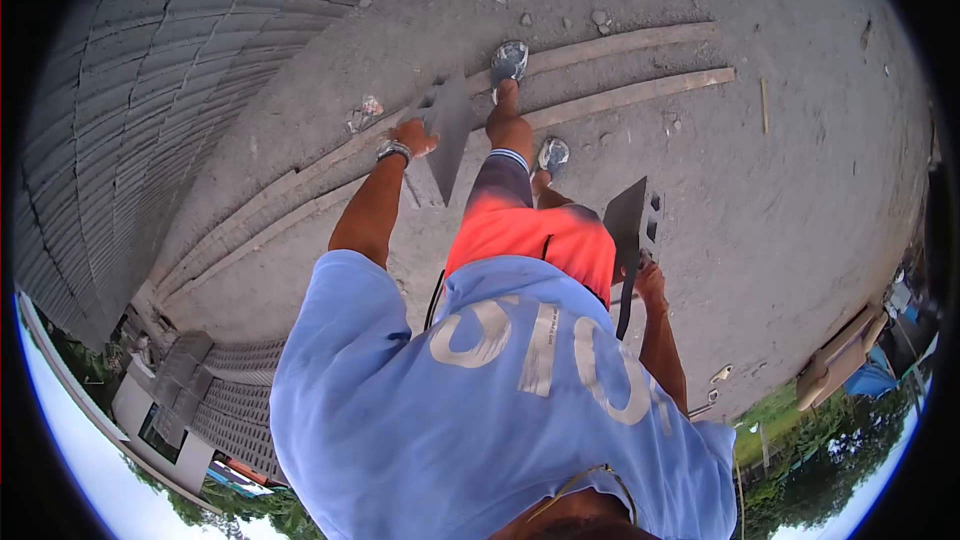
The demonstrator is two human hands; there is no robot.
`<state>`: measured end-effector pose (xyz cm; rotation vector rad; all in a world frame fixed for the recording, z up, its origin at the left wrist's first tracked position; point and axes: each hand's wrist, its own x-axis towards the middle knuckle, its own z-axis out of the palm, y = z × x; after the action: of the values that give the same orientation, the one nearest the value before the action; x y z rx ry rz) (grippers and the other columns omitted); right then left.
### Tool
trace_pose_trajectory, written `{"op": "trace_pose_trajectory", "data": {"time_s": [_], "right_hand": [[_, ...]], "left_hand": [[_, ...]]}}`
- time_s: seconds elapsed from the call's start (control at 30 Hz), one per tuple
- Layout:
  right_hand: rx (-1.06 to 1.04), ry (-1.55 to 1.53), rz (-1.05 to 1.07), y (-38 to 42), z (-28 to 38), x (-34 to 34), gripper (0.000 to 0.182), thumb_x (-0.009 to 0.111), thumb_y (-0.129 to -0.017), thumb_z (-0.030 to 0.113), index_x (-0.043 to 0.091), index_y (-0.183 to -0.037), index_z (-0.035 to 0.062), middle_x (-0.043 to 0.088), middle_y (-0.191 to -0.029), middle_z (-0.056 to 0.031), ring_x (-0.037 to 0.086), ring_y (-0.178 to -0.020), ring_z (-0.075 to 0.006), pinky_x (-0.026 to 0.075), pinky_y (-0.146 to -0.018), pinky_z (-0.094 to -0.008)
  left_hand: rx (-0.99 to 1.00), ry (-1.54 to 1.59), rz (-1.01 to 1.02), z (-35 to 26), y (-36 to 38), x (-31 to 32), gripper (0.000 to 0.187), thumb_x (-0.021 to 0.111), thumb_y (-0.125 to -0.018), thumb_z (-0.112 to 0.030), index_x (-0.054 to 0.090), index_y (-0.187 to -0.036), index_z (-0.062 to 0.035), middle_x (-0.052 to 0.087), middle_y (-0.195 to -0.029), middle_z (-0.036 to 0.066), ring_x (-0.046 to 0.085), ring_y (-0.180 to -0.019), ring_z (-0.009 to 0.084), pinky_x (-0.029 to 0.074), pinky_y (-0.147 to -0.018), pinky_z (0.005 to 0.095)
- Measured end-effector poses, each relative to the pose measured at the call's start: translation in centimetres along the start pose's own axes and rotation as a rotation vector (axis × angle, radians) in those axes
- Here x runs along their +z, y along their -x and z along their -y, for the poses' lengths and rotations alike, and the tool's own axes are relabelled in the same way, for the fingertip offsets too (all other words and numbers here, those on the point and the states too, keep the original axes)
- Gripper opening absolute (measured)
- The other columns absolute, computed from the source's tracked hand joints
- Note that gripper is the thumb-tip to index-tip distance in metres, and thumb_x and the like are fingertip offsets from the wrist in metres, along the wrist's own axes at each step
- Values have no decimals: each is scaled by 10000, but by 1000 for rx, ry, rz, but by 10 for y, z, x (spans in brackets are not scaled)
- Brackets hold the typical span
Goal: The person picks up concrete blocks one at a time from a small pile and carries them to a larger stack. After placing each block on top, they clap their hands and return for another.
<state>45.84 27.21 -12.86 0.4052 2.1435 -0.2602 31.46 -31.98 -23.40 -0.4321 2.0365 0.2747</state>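
Outdoors, one hollow concrete block [456, 128] is held left of the legs, while a second block [624, 217] sits to their right, nearer the torso; each one's long axis runs roughly near to far. The left hand [414, 137] is clasped on the left side of its block, the right hand [651, 283] curled at the other's near end. Wooden planks [640, 98] stretch along the ground beyond, a block wall [150, 70] rising far left.
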Motion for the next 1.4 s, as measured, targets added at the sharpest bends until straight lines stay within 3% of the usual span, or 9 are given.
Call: {"op": "trace_pose_trajectory", "data": {"time_s": [0.57,0.83,0.87,0.93,0.97,1.0,1.13,1.23,1.4], "right_hand": [[-204,113,72,-142,266,-159,780,695,-725,335,466,-1405,30,658,-1116,-261,644,-1026,-389,433,-960,-432],[-393,151,14,-148,319,-200,753,693,-712,328,508,-1369,11,660,-1109,-263,631,-1035,-343,371,-981,-434],[-447,110,-10,-144,317,-204,735,692,-710,326,526,-1352,9,659,-1113,-263,630,-1036,-345,371,-982,-431],[-569,33,-98,-143,313,-219,702,691,-705,323,562,-1318,6,657,-1121,-265,628,-1037,-350,370,-983,-425],[-524,48,-56,-140,313,-235,658,690,-696,329,614,-1263,6,645,-1145,-279,627,-1062,-351,381,-1006,-415],[-508,14,-68,-135,311,-249,655,689,-694,332,620,-1257,4,642,-1150,-282,627,-1057,-356,384,-1015,-410],[-395,-128,-71,-50,332,-330,635,668,-694,345,640,-1223,-6,635,-1157,-287,609,-1045,-396,411,-1030,-384],[-537,-35,-291,15,294,-365,632,658,-696,353,643,-1213,-10,649,-1129,-276,619,-999,-397,420,-1015,-390],[-802,54,-621,121,249,-420,552,681,-669,327,700,-1135,30,678,-1069,-244,608,-1043,-350,443,-939,-383]], "left_hand": [[56,31,4,-24,-319,-146,646,503,-871,-539,544,-1275,-37,594,-1299,180,529,-1244,381,281,-1082,601],[48,-115,-119,-57,-266,-183,582,519,-893,-458,519,-1330,-74,496,-1412,174,416,-1343,375,303,-1101,507],[93,-40,-517,-65,-263,-139,546,528,-877,-389,548,-1307,-53,514,-1388,202,451,-1301,425,262,-1126,530],[181,431,-604,-122,-184,-130,573,516,-891,-392,516,-1321,-13,513,-1364,242,444,-1306,402,285,-1120,502],[220,536,-780,-156,-141,-115,473,567,-883,-345,581,-1222,-16,604,-1177,260,596,-1030,449,466,-934,481],[152,688,-687,-191,-101,-96,466,542,-898,-343,579,-1195,15,632,-1091,245,627,-863,468,525,-814,469],[-277,1818,874,-298,34,-35,746,313,-953,-626,410,-1437,-67,515,-1362,179,498,-1252,296,364,-1078,430],[170,2378,934,-348,104,-40,620,323,-978,-559,483,-1392,-127,552,-1356,94,518,-1235,271,386,-1066,447],[523,2306,669,-418,205,-93,580,404,-975,-555,533,-1316,-103,599,-1271,95,559,-1163,265,430,-1022,441]]}}
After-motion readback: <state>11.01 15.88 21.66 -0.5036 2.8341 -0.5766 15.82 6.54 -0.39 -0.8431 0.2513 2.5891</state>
